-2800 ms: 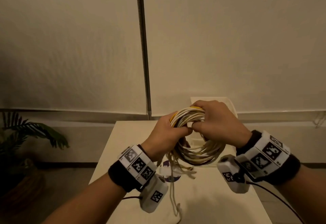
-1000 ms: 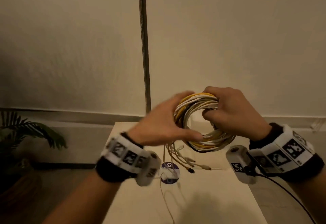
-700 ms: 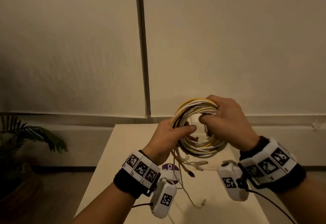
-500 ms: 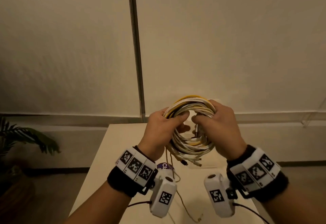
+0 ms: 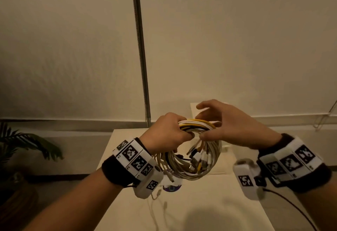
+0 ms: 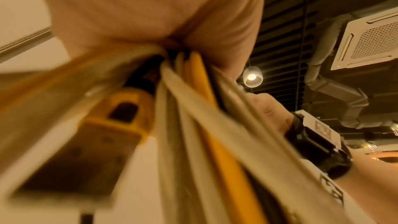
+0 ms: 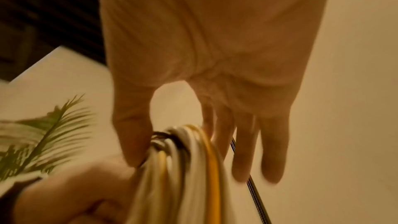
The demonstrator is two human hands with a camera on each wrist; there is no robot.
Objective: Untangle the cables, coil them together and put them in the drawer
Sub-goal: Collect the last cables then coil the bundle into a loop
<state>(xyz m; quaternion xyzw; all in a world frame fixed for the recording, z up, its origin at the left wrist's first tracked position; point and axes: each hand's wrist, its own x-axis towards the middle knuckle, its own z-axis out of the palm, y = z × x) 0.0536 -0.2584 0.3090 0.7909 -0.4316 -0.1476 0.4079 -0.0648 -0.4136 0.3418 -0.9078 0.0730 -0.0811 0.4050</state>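
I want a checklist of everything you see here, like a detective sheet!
Surface: pale table, loose cable ends trailing on it.
Job's things: cable coil, white and yellow, held above the table; drawer not seen.
Clutter: round purple sticker.
Grippers: left hand grips the coil's top; right hand open beside it, fingers spread.
Cables: dark wrist-camera lead.
Surroundings: plant, pole, wall.
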